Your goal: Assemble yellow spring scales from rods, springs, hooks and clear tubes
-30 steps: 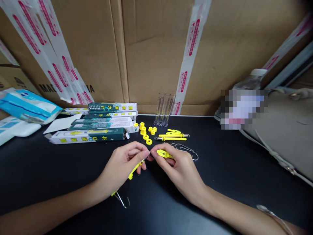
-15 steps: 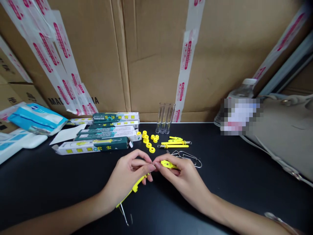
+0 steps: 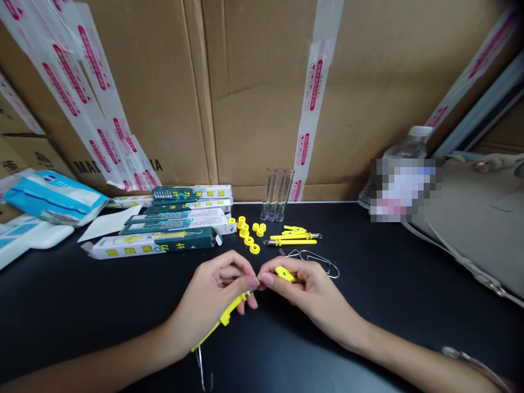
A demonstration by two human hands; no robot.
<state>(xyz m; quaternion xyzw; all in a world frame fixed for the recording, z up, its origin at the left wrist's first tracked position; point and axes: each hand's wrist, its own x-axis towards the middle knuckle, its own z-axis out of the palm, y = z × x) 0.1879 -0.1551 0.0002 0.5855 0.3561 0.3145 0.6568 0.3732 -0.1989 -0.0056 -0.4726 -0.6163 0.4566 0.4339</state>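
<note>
Left hand [image 3: 208,300] pinches a yellow plastic rod [image 3: 223,319] trailing a wire hook [image 3: 200,368], right hand [image 3: 307,289] a small yellow plastic piece [image 3: 285,274], fingertips almost meeting mid-table. Both pieces look light and stiff, best held between fingertips. Yellow rings [image 3: 245,232] lie near the table's [image 3: 82,305] back edge.

I've got small boxes [image 3: 155,243] lying back left on the table [image 3: 82,305], a packet [image 3: 53,197] further left, and a cardboard wall [image 3: 262,98] behind everything. Rings [image 3: 254,249] sit just right of the boxes, with tubes [image 3: 273,194] standing behind them, rods [image 3: 292,242] to their right, and wire clips [image 3: 317,265] in front of the rods. Far right, a bag [image 3: 475,218] sits in front of a bottle [image 3: 409,144].
</note>
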